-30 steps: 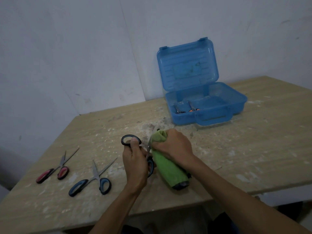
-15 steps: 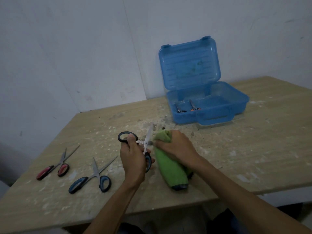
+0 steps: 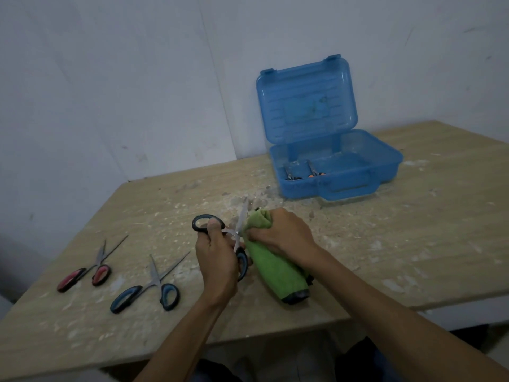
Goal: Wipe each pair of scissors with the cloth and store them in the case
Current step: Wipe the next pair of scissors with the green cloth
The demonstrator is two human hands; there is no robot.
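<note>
My left hand [image 3: 217, 257] grips the handles of black-handled scissors [image 3: 205, 223], held opened wide, one blade pointing up. My right hand [image 3: 281, 231] grips a green cloth [image 3: 272, 267] bunched around the other blade, which is hidden inside it. On the left of the table lie blue-handled scissors [image 3: 146, 292] and red-handled scissors [image 3: 85, 272], both partly opened. The blue plastic case [image 3: 385, 158] stands at the back with its lid up; two pairs of scissors [image 3: 303, 173] lie inside near its front wall.
The wooden table [image 3: 413, 230] is dusty, with pale specks and debris spread between my hands and the case. A white wall runs close behind the table. The table's front edge passes just below my forearms.
My left hand has shifted a little left with the scissors, opening them wider; the upper blade now stands clear of the cloth. My right hand stays clenched on the cloth.
</note>
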